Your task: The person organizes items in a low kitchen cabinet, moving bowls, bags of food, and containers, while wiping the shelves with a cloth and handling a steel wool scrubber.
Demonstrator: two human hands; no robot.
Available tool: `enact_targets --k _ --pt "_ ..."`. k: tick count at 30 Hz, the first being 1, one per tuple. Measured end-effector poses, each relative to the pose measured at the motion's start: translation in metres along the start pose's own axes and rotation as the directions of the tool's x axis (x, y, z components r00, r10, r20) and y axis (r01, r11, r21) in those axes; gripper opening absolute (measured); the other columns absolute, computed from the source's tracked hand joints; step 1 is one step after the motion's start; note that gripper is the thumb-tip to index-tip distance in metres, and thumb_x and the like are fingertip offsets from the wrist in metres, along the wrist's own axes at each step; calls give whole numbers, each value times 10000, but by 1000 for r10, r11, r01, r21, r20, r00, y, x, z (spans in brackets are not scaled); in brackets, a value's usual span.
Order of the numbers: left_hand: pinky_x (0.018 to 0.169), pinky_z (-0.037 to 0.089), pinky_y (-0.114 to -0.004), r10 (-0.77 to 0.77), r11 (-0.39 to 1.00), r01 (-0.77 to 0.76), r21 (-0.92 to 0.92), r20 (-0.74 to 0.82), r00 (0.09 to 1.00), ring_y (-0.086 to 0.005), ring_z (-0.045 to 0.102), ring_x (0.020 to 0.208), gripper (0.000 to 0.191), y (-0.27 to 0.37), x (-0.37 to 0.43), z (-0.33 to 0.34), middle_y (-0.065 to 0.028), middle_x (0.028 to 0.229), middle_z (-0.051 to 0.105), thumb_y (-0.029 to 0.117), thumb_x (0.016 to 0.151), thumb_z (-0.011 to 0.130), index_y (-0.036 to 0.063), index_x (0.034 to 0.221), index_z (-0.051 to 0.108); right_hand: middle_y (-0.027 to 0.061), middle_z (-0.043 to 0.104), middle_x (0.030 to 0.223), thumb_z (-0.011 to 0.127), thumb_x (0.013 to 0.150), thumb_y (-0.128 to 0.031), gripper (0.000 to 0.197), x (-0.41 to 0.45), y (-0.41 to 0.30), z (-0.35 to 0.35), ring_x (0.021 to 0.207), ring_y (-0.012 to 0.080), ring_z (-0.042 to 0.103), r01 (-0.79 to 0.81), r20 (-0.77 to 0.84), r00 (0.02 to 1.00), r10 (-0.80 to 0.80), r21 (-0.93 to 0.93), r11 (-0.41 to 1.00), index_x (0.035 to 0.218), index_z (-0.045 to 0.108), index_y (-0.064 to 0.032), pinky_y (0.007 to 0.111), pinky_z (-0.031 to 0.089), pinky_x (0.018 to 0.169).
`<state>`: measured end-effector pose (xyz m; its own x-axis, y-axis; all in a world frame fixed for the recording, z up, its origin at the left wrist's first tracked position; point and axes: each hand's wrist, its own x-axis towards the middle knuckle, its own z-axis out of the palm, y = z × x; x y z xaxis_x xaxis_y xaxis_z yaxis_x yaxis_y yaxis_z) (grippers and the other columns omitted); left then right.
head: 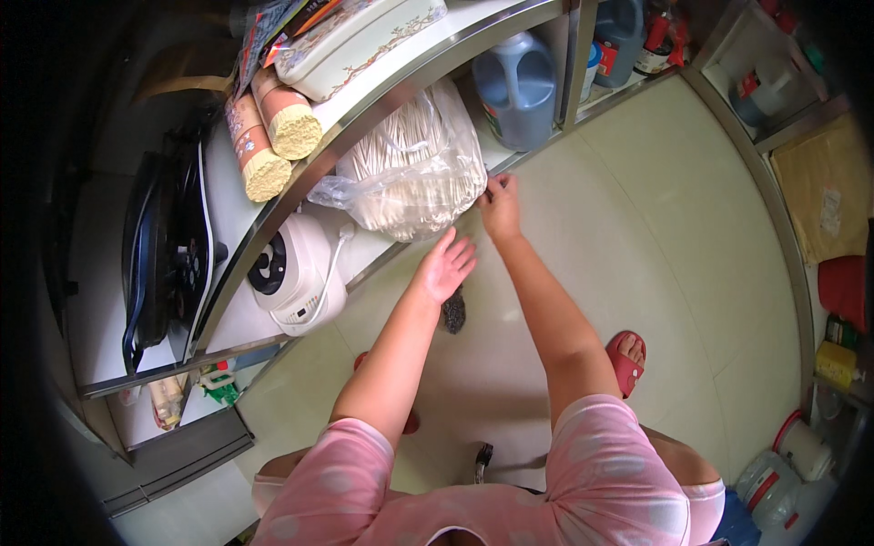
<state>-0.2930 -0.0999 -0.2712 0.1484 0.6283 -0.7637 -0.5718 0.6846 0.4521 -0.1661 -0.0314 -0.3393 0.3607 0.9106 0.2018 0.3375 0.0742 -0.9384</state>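
Observation:
A clear plastic bag of dried noodle-like sticks (416, 170) bulges over the edge of the lower shelf. Just below its near side is my left hand (445, 267), palm partly up and fingers spread, holding nothing. My right hand (500, 205) is at the bag's right edge with its fingers bent; a small dark thing shows at the fingertips, and I cannot tell whether they grip it. A blue-tinted jug (517, 92) stands on the shelf behind the right hand. To the left of the bag sits a white kitchen appliance (307, 273) with a white cord.
Two bundles of dry noodles (295, 130) and a floral box (355, 48) lie on the upper shelf, near a black pan-like appliance (160, 252). The metal shelf edge (410, 75) runs above the bag. A dark fuzzy thing (454, 312) is below my left hand. More jugs and a red container (843, 290) stand right.

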Motion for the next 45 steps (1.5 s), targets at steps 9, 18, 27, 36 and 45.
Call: enact_targets --k 9,18,27,36,45 --pt "992 296 -383 149 947 -133 -292 35 988 -251 407 1122 301 20 7 3 -121 1139 502 65 747 527 -40 1028 500 160 461 950 513 710 10 126 -16 -33 17 818 321 499 -121 -13 992 122 42 992 831 547 16 357 422 718" --pt "956 344 -384 217 906 -235 -351 -90 972 -235 479 1014 183 57 -17 -55 -90 991 538 100 722 504 -8 868 529 178 459 961 498 687 46 235 -55 -59 46 866 349 493 -76 158 985 61 88 993 920 519 27 370 431 750" --pt "909 380 -384 227 889 -260 -377 -130 965 -218 473 947 162 53 -15 -62 -70 931 505 105 727 511 12 860 506 115 532 920 508 709 25 277 11 -29 -12 900 274 515 151 -161 974 -161 -73 986 969 567 -52 329 422 791" --pt "921 382 -378 221 904 -250 -347 -122 968 -212 481 952 173 49 -22 -54 -75 979 508 123 739 509 22 879 521 99 482 1153 434 768 -79 289 83 0 19 1054 249 443 541 318 841 -438 -491 683 1032 541 -26 320 385 884" --pt "909 390 -363 198 909 -237 -344 -144 970 -213 480 955 162 50 -24 -57 -67 984 505 118 737 536 24 868 519 85 545 1075 417 773 -89 237 53 -1 16 984 261 475 536 364 837 -409 -389 749 949 570 -44 326 404 849"
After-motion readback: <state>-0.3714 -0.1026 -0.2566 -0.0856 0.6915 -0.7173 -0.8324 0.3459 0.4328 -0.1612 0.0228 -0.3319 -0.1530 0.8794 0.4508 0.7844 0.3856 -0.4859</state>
